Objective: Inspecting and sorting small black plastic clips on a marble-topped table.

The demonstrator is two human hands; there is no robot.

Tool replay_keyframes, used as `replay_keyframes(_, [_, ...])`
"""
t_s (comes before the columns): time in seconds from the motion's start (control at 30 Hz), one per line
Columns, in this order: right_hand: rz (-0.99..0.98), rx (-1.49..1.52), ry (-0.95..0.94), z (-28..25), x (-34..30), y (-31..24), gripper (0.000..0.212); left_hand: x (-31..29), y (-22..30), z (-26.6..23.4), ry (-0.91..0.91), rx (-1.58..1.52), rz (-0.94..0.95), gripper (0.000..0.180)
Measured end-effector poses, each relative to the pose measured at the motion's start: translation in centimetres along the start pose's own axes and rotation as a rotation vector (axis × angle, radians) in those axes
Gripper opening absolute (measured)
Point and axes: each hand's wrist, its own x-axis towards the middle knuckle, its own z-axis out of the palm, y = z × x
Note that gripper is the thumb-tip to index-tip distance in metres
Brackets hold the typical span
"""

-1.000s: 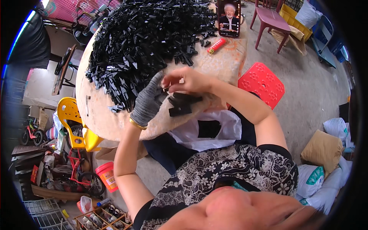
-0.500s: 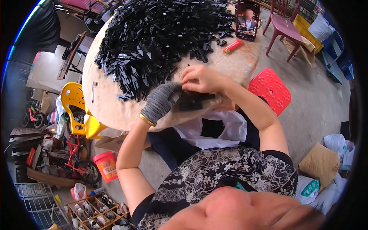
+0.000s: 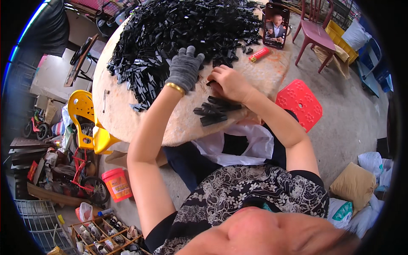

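Observation:
A large heap of small black plastic pieces (image 3: 153,38) covers the far part of the round table (image 3: 123,123). My left hand (image 3: 185,68), in a grey knitted glove, reaches onto the heap's near edge with its fingers apart. My bare right hand (image 3: 229,85) is just to its right, fingers curled over the tabletop. A bit of a black plastic piece shows at its fingertips; the rest is hidden. Close to me, below the right hand, lies a smaller group of black pieces (image 3: 212,112).
A phone (image 3: 276,27) stands upright at the far right, near a red lighter (image 3: 259,54). A pen (image 3: 105,101) lies at the left. An open white bag (image 3: 208,148) hangs below the near edge. A yellow chair (image 3: 83,114) and a red stool (image 3: 299,104) flank the table.
My left hand has moved away from the right hand, up and onto the heap, and its fingers have spread. My right hand has shifted slightly right and down, uncovering the smaller group.

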Motion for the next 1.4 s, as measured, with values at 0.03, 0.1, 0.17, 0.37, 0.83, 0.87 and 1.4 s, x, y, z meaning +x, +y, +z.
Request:
replay_keyframes(0.03, [0.003,0.008,0.005,0.1,0.0,0.1,0.015,0.7,-0.1,0.5,0.012,0.081,0.037,0.026])
replay_keyframes(0.1, [0.015,0.023,0.015,0.4,-0.2,0.3,0.015,1.9,-0.3,0.8,-0.077,0.13,0.07,0.019])
replay_keyframes(0.17, [0.049,0.048,0.008,0.3,-0.4,0.4,0.016,2.6,-0.4,0.8,-0.116,0.12,0.088,0.016])
replay_keyframes(0.37, [0.095,0.125,0.032,0.2,-0.5,0.4,0.016,1.7,-1.6,0.7,0.334,-0.434,0.042,0.025])
replay_keyframes(0.83, [0.047,0.227,0.002,0.1,-0.1,-0.4,0.018,-8.1,-0.9,-2.4,-0.199,-2.138,-0.738,0.026])
replay_keyframes(0.87, [0.049,0.235,0.017,0.1,-0.1,-0.5,0.021,-8.8,-1.0,-2.1,-0.217,-2.079,-0.684,0.024])
replay_keyframes(1.4, [0.0,0.235,0.002,0.0,-0.2,-0.3,0.038,-9.0,1.1,-1.1,-0.235,-0.719,-0.2,0.036])
